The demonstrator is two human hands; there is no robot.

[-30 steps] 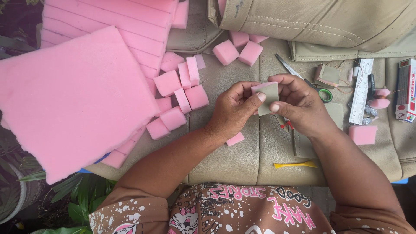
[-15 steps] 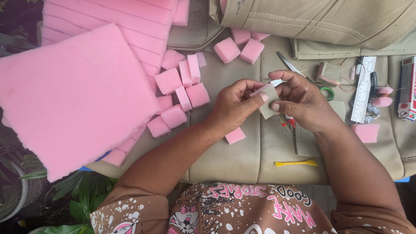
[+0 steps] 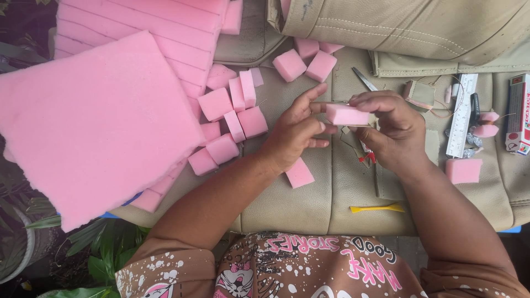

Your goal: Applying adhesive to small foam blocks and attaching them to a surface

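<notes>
**Both hands on one pink foam block above the beige cover**

I see the right hand (image 3: pixel 393 129) closed on a pink foam block (image 3: pixel 346 115), fingertips along its top edge and thumb under it. The left hand (image 3: pixel 295 132) pinches the block's left end, with its other fingers spread. The block is held level between the two hands, lifted clear of the beige cover (image 3: pixel 331 193) spread over the bench.

Just below the left hand, one foam piece (image 3: pixel 299 173) lies flat on the cover. To the left, a cluster of cut blocks (image 3: pixel 229 118) lies beside a large foam sheet (image 3: pixel 94 121). Two more blocks (image 3: pixel 305 64) lie above the hands.

To the right of the right hand I see a ruler (image 3: pixel 460 116), a small box (image 3: pixel 519 113) and another foam block (image 3: pixel 462 170). A yellow tool (image 3: pixel 377 208) lies below the right wrist. Scissors (image 3: pixel 364 80) show partly behind the hands.
</notes>
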